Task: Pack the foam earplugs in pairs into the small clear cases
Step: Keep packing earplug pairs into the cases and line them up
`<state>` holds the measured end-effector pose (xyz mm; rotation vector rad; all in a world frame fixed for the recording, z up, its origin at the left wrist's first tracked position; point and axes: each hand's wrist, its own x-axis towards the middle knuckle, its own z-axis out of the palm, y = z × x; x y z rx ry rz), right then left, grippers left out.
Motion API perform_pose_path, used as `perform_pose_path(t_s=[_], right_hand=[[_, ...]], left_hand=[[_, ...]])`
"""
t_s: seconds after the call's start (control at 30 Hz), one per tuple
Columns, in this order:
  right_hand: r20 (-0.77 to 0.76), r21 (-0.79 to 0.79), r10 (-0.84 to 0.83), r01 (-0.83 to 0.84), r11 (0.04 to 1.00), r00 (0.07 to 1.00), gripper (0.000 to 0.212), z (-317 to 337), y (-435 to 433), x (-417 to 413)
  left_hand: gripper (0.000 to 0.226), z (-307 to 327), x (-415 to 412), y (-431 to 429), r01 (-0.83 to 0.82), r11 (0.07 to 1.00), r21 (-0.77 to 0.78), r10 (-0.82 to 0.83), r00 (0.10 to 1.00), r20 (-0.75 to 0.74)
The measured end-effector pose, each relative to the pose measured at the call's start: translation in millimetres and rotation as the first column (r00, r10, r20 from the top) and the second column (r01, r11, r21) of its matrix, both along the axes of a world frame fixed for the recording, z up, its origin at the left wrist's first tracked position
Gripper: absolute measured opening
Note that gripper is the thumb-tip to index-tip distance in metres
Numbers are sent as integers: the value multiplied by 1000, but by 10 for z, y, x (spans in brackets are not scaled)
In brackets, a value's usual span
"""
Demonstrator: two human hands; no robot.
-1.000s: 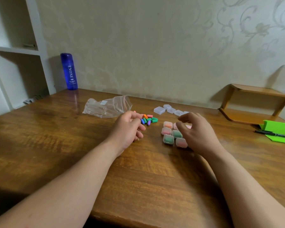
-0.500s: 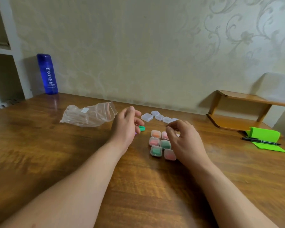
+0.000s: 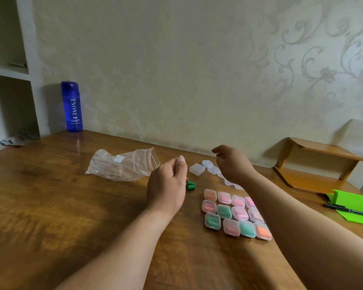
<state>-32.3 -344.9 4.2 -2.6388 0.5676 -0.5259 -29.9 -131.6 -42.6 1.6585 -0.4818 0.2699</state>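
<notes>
Several small clear cases [image 3: 235, 214] filled with pink, green and orange earplugs lie in a grid on the wooden table [image 3: 50, 206]. Behind them sit empty clear cases [image 3: 197, 168]. My left hand [image 3: 168, 185] is lifted above the loose earplugs with its fingers curled and the thumb against the forefinger. I see nothing in it, though its palm side is hidden. It covers most of the pile, and only green earplugs [image 3: 190, 186] show beside it. My right hand [image 3: 233, 164] hovers over the empty cases, its fingers loosely bent and holding nothing.
A crumpled clear zip bag [image 3: 122, 167] lies left of the hands. A blue bottle [image 3: 71, 106] stands by the wall at the back left. At the right are a low wooden shelf [image 3: 314, 162], a green pad [image 3: 352, 206] and a black pen [image 3: 344, 210].
My right hand has lifted off the filled cases and moved back over the empty ones, uncovering the grid. My left hand has risen and closed. The camera view has shifted.
</notes>
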Motion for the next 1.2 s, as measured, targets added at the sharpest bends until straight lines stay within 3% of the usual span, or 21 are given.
perform_pose_path(t_s=[0.13, 0.33, 0.47, 0.7, 0.97, 1.13, 1.2], right_hand=[[-182, -88, -40, 24, 996, 983, 51, -106, -175, 473], [-335, -206, -125, 57, 977, 934, 32, -257, -445, 1100], [-336, -249, -165, 82, 965, 927, 19, -309, -439, 1258], [-260, -266, -130, 59, 962, 957, 22, -235, -280, 1142], [47, -74, 16, -12, 997, 999, 26, 71, 42, 669], [247, 265, 44, -111, 958, 968, 17, 98, 430, 70], [291, 385, 64, -179, 905, 954, 13, 43, 613, -209]], left_hand=[[50, -34, 8, 8, -66, 998, 0, 66, 997, 32], [48, -75, 94, 1, -85, 996, -36, 88, 991, 99], [47, -62, 137, -4, -109, 993, -50, 112, 991, 73], [46, -46, 169, -1, -95, 995, -26, 96, 994, 60], [47, 19, 197, 50, -128, 992, 17, 127, 991, 31], [51, 9, 207, 84, -137, 990, 16, 137, 990, 33], [49, -5, 131, 93, -103, 994, -19, 102, 994, -48]])
